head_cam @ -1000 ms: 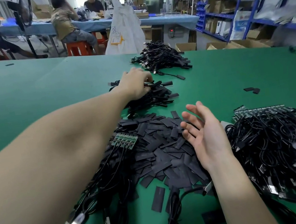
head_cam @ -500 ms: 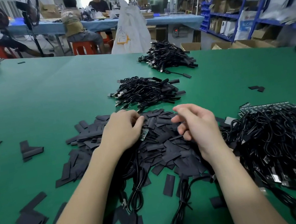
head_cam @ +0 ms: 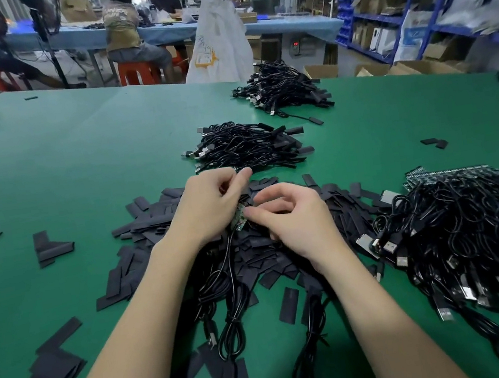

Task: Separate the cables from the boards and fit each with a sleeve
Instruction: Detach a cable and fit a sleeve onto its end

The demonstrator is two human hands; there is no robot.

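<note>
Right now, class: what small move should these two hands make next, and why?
Probably snap one cable off: both the left hand and right hand pinch the small green board, its cables still attached, above the loose sleeves.

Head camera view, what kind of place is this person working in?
Probably a small electronics assembly workshop: piles of black USB cables and cut black sleeves on a green worktable, stocked blue shelving, and other workers seated at a bench.

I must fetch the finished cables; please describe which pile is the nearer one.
On the green table, two cable heaps lie beyond the hands. The nearer finished pile sits just past the flat black sleeves; unlike the right-hand tangle, its cables carry sleeves, not boards.
</note>
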